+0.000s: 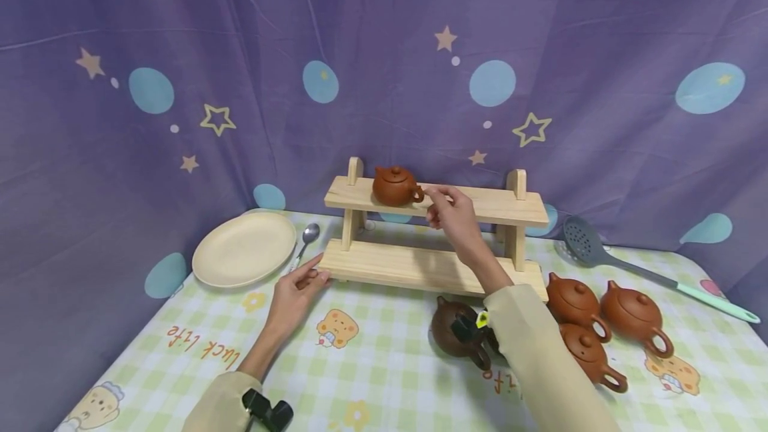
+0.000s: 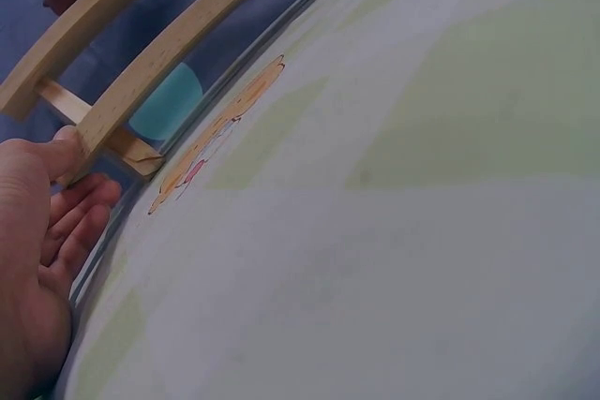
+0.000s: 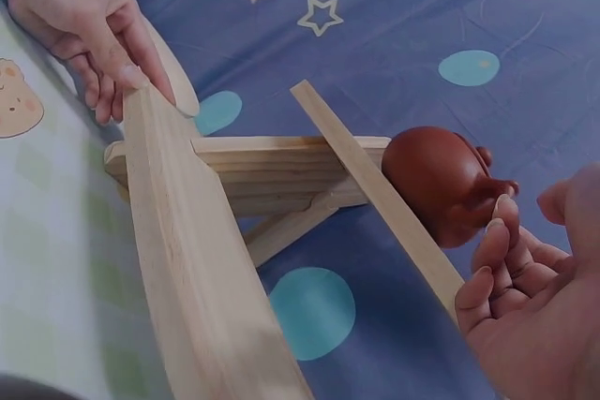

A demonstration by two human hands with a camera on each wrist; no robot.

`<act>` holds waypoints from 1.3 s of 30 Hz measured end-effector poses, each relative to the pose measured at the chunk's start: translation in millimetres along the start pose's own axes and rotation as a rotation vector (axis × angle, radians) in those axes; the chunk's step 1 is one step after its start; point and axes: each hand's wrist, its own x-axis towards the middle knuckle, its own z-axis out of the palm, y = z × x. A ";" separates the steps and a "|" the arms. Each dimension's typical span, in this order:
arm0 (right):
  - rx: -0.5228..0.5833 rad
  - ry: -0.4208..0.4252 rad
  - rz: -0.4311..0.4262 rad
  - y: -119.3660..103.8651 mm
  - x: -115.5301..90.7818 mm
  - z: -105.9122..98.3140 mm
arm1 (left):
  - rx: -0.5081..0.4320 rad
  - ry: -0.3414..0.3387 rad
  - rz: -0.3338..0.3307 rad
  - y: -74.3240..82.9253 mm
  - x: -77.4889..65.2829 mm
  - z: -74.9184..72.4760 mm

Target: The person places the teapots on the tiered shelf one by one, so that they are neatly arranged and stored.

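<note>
A small reddish-brown teapot [image 1: 393, 187] stands upright on the upper board of a two-tier wooden shelf [image 1: 396, 262], its spout to the left. My right hand [image 1: 457, 222] is at the teapot's handle. In the right wrist view, the fingertips [image 3: 504, 217] lie close against the handle [image 3: 502, 189], while the thumb stays apart from it. Whether they touch is hard to tell. At the lower board's left end, my left hand [image 1: 295, 299] holds the corner between thumb and fingers, also seen in the left wrist view with the board [image 2: 122, 105].
A dark brown teapot [image 1: 450, 329] sits before the shelf, partly behind my right sleeve. Several reddish teapots [image 1: 633, 315] cluster at the right, near a slotted turner [image 1: 636, 267]. On the left are a cream plate [image 1: 243, 252] and a spoon [image 1: 309, 235]. A purple curtain [image 1: 384, 32] hangs behind.
</note>
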 end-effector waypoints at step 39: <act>-0.193 -0.014 0.019 7.3 -91.9 -105.0 | 0.004 0.002 -0.012 0.6 0.2 0.8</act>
